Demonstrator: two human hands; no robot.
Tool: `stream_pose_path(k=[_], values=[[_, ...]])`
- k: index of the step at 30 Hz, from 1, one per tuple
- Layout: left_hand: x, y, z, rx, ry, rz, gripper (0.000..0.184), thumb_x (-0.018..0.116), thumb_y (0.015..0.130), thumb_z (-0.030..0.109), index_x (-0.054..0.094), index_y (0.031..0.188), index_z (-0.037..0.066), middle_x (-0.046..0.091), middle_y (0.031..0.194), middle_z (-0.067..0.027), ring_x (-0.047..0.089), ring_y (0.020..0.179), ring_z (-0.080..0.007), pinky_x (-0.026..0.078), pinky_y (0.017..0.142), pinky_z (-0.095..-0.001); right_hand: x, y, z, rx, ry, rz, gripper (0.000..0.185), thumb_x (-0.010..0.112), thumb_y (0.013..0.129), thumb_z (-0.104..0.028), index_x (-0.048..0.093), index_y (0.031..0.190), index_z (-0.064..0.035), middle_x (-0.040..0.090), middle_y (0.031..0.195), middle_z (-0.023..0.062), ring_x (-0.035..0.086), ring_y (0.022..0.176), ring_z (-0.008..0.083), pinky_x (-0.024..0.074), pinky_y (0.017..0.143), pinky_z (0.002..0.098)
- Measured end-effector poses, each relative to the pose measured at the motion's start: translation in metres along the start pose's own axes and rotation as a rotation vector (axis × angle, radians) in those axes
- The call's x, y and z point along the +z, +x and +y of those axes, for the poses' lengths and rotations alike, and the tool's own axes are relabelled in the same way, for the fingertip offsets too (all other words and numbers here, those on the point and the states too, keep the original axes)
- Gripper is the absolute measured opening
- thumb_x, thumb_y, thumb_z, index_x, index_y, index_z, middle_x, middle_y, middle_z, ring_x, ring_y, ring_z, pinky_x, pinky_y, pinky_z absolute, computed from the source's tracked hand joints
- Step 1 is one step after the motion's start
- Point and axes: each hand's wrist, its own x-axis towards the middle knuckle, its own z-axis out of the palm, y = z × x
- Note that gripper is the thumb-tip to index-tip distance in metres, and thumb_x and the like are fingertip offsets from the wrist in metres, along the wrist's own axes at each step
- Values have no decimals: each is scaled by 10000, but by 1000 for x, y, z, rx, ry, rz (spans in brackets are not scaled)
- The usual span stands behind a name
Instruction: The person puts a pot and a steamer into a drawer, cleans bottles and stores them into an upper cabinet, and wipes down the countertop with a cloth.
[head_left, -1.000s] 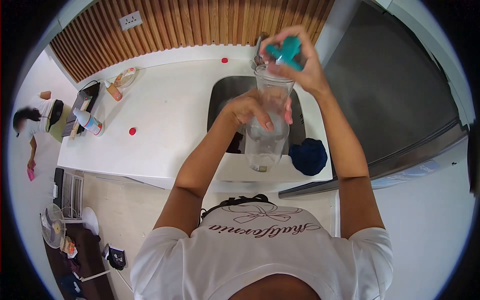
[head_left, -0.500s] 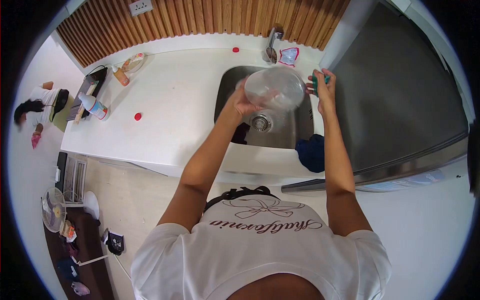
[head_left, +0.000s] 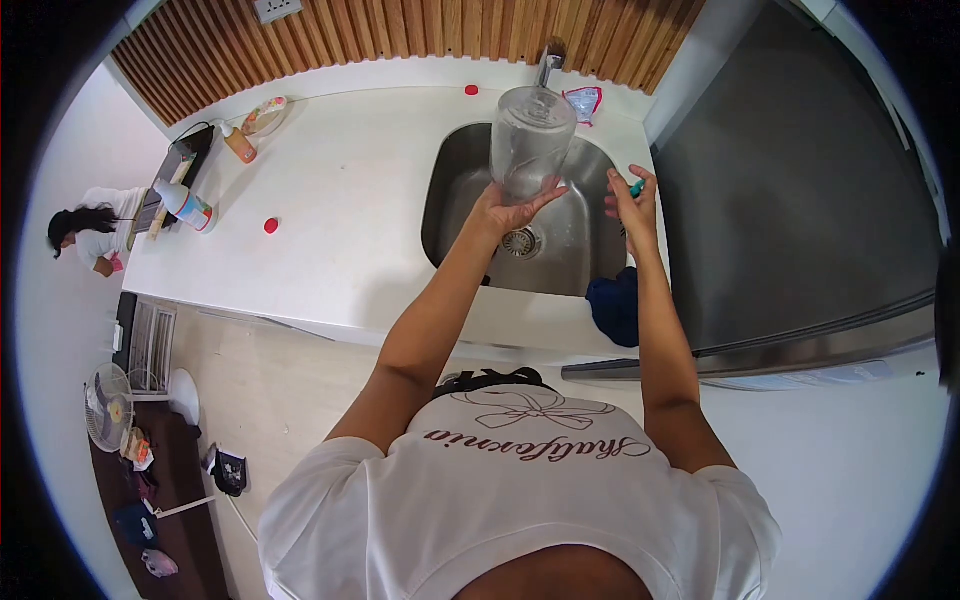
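My left hand [head_left: 517,212] holds a clear container [head_left: 533,135] over the sink [head_left: 570,265], its base tipped up toward the faucet [head_left: 549,62]. The fingers and palm support the container's lower end. To the right, my right hand [head_left: 634,205] is at the sink's right edge with a small teal object [head_left: 637,188] between its fingers; most of that object is hidden. Below my right hand, a dark blue cloth [head_left: 613,308] lies at the counter's front edge, beside the forearm.
On the white counter [head_left: 330,200] are two red caps [head_left: 271,226] [head_left: 471,90], a white bottle [head_left: 186,207] and an orange bottle [head_left: 239,144]. A pink-edged packet [head_left: 583,104] lies behind the sink. A dark fridge [head_left: 790,200] stands right. Another person [head_left: 100,225] is at far left.
The container has gone from upright to upside down over the sink. My right hand has moved from above it down to the right with the teal object. The other person has bent closer to the counter.
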Motion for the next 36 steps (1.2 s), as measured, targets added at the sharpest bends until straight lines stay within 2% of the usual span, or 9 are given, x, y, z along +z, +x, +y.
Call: stream_pose_path(k=[5, 12, 14, 17, 19, 22, 30, 31, 36], values=[[29, 1, -13, 59, -46, -32, 660, 432, 901, 472, 325, 1302, -42, 475, 1199, -285, 502, 1112, -424, 335, 958, -653, -11, -1, -9, 36, 17, -9, 640, 719, 767, -369, 359, 1212, -85, 544, 847, 50, 530, 700, 104, 458, 573, 248], [54, -1, -5, 191, 259, -589, 552, 380, 940, 370, 322, 1335, -11, 424, 1285, -264, 431, 1186, -430, 352, 971, -622, -23, -3, -13, 16, 65, 0, 549, 659, 820, -286, 354, 1232, -89, 596, 923, 92, 579, 759, 145, 487, 606, 263], [24, 31, 35, 292, 126, -60, 519, 392, 937, 351, 359, 1322, 4, 433, 1285, -250, 441, 1177, -427, 372, 963, -610, -23, -6, 2, 35, 83, -50, 537, 647, 826, -255, 345, 1244, -104, 593, 938, 84, 573, 758, 142, 483, 603, 266], [14, 34, 30, 357, 366, -181, 483, 373, 942, 341, 414, 1290, 9, 440, 1279, -249, 450, 1172, -417, 391, 950, -602, -15, -3, 11, 68, 109, -56, 551, 674, 810, -226, 344, 1236, -110, 542, 957, 52, 543, 779, 116, 454, 624, 245], [11, 31, 41, 108, 97, -253, 476, 348, 947, 353, 445, 1268, 15, 455, 1268, -236, 469, 1156, -405, 399, 949, -593, -4, -2, 17, 57, 90, -27, 597, 686, 808, -206, 316, 1267, -108, 524, 1009, 69, 551, 819, 122, 451, 667, 241], [32, 27, 64, 294, 234, -206, 500, 344, 949, 374, 404, 1292, 16, 466, 1246, -243, 489, 1130, -403, 389, 952, -603, 20, -2, 21, 16, 102, -64, 633, 702, 796, -182, 300, 1276, -91, 513, 1038, 80, 558, 846, 129, 453, 663, 250], [85, 0, 120, 221, 113, -200, 541, 345, 948, 407, 366, 1314, 9, 442, 1252, -267, 480, 1129, -431, 368, 946, -634, 111, 4, 19, -97, 196, 91, 606, 741, 754, -193, 360, 1211, -83, 529, 945, 74, 551, 759, 119, 457, 653, 249], [88, -1, 131, 172, 106, -227, 524, 350, 949, 401, 369, 1313, 24, 433, 1270, -245, 470, 1136, -430, 365, 946, -639, 113, 12, 40, -108, -115, 10, 581, 737, 744, -208, 382, 1188, -86, 538, 906, 63, 541, 738, 110, 459, 629, 253], [105, -21, 156, 33, 30, -201, 524, 330, 956, 396, 346, 1327, 26, 425, 1280, -238, 467, 1130, -438, 368, 943, -641, 157, 5, 44, 253, -47, -60, 497, 684, 776, -267, 411, 1161, -112, 545, 897, 60, 559, 720, 133, 478, 617, 254]])
